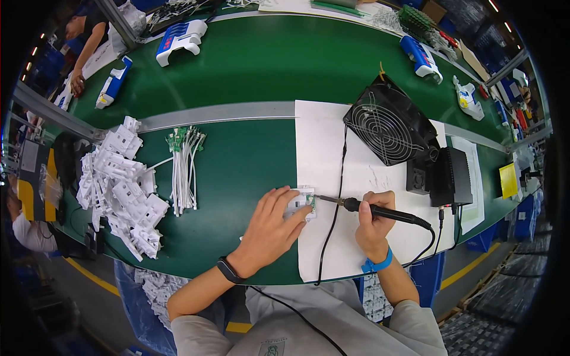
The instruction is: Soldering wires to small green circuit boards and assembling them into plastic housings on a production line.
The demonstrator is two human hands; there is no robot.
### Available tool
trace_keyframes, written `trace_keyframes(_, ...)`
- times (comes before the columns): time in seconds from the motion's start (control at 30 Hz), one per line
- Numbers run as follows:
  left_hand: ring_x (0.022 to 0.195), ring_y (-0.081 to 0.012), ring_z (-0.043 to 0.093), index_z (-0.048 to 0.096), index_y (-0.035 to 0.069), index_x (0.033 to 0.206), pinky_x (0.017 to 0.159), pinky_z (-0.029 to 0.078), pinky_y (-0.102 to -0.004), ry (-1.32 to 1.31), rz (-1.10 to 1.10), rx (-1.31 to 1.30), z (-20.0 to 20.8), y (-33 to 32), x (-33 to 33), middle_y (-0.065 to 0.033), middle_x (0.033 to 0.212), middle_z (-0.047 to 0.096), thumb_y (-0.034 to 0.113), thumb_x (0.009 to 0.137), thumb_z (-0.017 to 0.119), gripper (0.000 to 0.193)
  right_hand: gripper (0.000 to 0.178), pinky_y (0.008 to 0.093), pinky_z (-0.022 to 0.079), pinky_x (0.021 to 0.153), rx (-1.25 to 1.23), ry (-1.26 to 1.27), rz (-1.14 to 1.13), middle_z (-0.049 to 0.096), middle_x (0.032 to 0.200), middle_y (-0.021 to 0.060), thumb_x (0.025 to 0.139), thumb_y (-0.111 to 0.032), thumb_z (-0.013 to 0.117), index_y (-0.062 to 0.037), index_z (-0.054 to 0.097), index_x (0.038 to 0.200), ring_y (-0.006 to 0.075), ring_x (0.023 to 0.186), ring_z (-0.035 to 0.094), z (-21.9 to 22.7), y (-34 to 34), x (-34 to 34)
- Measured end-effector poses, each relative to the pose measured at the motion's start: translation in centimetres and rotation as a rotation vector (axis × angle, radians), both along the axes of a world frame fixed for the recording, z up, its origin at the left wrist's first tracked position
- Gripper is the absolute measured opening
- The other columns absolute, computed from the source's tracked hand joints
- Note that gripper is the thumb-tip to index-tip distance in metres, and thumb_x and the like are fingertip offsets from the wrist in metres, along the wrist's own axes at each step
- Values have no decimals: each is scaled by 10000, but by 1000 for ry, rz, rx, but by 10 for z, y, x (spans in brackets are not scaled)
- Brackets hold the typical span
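Observation:
My left hand (270,228) presses down on a small white plastic part (301,202) with a green circuit board in it, at the left edge of a white paper sheet (356,249). My right hand (373,222) grips a black soldering iron (380,210) like a pen. Its metal tip points left and touches the green board. The iron's black cord runs off to the right. A black band sits on my left wrist and a blue strap on my right.
A heap of white plastic housings (122,190) and a bundle of white wires with green boards (184,169) lie to the left on the green bench. A black fan (389,124) and black boxes (448,175) stand at the right. Another person's arm (83,56) reaches in far left.

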State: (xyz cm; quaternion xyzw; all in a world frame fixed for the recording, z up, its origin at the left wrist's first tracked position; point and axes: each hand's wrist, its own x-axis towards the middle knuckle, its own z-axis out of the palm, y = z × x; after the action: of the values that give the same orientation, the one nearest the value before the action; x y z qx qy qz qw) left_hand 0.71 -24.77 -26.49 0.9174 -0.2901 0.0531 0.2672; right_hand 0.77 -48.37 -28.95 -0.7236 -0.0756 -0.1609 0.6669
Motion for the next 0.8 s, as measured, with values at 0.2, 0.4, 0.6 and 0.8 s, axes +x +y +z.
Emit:
trace_keyframes(0.2,1267,-354,504,664,109,1220,1034,430,-472,52,-15,-52,6,4,6,-120,1329,549,163,840,762,397,182,215,288,529,-34,-24,-24,494,680,4,959,-43,614,-50,432,956,38,565,362,-8,-1,0)
trace_keyframes(0.4,1258,-337,512,661,116,1264,1028,440,-450,-2,-24,9,4,4,7,-111,1310,560,147,829,761,447,205,217,273,490,-40,-67,-21,517,639,11,947,-49,651,-33,446,958,28,530,361,-6,-1,1)
trace_keyframes(0.6,1237,-320,535,689,120,1237,1013,456,-439,25,-20,-17,5,5,10,-89,1274,590,116,806,768,438,207,227,275,489,-45,-86,6,509,633,19,942,-34,652,-29,446,966,40,531,370,-6,-3,1)
trace_keyframes(0.8,1228,-318,545,694,124,1230,1006,461,-436,13,-10,-8,7,2,10,-88,1267,596,115,799,777,439,205,236,284,494,-38,-88,25,507,634,24,938,-21,647,-28,445,974,48,535,378,-6,-3,2)
